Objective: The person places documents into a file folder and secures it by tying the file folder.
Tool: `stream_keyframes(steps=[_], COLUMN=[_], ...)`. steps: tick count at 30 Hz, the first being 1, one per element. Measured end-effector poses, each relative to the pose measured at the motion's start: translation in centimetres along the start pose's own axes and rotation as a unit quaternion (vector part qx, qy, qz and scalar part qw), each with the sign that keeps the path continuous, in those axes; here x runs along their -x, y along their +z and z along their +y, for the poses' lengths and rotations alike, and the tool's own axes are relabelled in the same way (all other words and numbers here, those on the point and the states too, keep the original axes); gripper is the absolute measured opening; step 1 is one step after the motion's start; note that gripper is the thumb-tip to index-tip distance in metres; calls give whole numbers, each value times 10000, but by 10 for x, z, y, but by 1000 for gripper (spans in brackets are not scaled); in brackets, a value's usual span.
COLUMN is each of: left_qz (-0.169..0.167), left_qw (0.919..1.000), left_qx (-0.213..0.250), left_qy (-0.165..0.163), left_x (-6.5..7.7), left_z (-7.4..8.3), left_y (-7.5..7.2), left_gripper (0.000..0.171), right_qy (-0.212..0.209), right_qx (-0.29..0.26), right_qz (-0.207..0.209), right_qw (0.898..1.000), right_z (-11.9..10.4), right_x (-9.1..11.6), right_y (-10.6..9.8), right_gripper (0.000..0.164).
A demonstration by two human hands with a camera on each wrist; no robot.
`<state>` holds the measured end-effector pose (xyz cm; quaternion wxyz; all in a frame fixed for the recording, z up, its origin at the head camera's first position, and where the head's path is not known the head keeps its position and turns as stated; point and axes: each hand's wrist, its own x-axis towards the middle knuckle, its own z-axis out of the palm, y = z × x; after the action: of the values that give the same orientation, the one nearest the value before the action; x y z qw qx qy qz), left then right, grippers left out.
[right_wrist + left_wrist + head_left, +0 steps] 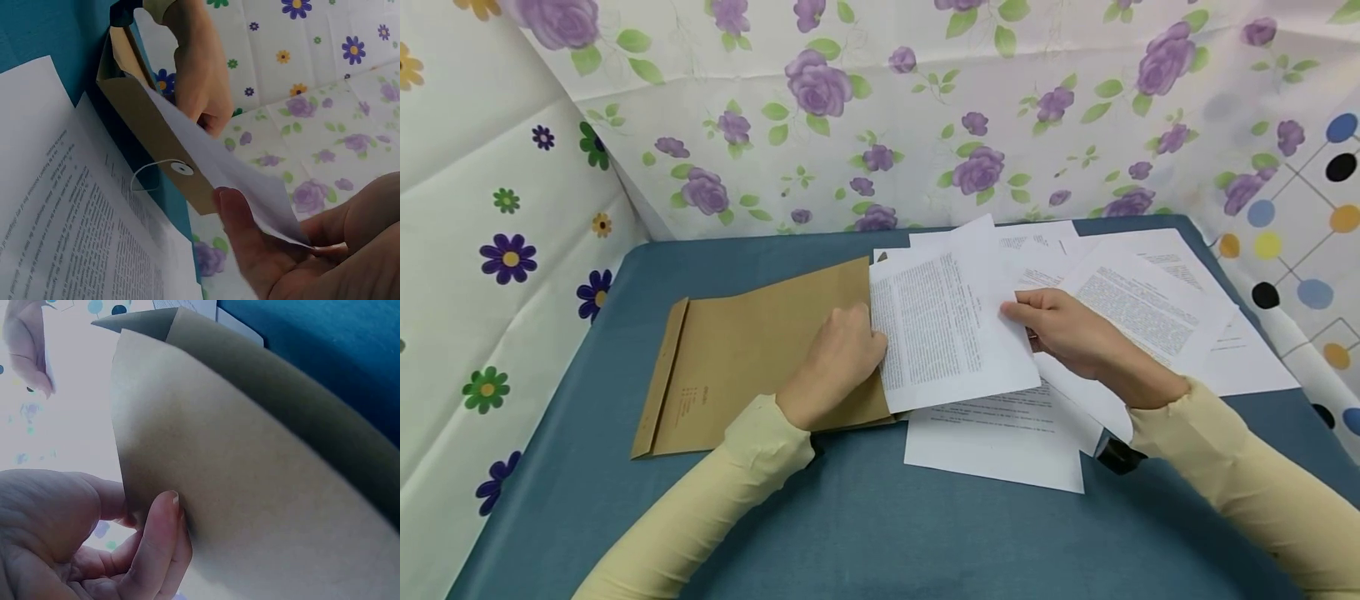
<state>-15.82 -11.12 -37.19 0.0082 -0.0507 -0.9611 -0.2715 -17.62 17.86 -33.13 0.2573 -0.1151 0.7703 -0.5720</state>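
A brown paper envelope (pixel 760 350) lies on the left half of the table. My left hand (pixel 838 358) grips it at its right-hand opening, thumb and fingers pinching the edge of the brown paper (pixel 250 469) in the left wrist view. A printed sheet of paper (pixel 936 333) sticks out of that opening, tilted, its left part hidden at the envelope. At its right edge my right hand (pixel 1063 329) pinches the sheet between thumb and fingers. The right wrist view shows the envelope's flap with a white string button (pixel 182 169) under the sheet.
Several printed sheets (pixel 1135 308) lie spread and overlapping on the right of the blue-covered table (pixel 880 533). One more page (pixel 1000 442) lies below the held sheet. A flowered cloth (pixel 820 108) hangs along the back, with patterned cloths at both sides.
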Motion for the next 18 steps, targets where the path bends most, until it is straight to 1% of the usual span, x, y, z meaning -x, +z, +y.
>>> stream_keyframes(steps=[3,5,7,11,18], left_qz=[7,-3,-7,-14,-9], left_qw=[10000,10000,10000,10000,10000], left_qx=[-27,-11,-20,-3,-63], left_qy=[20,26,37,46,9], left_x=[0,1,1,1,2], left_z=[1,1,1,2,4], left_y=[1,1,1,1,1], left_gripper=[15,15,15,15,13], right_qy=[44,48,46,19,12], right_qx=[270,326,270,107,-124], right_qz=[233,463,586,501,445], right_qw=[9994,9984,9979,9987,9989], right_z=[-1,-1,-1,1,4], right_x=[0,0,-1,-5,-17], right_y=[-3,-5,-7,-4,14], right_gripper=[43,41,37,34,29])
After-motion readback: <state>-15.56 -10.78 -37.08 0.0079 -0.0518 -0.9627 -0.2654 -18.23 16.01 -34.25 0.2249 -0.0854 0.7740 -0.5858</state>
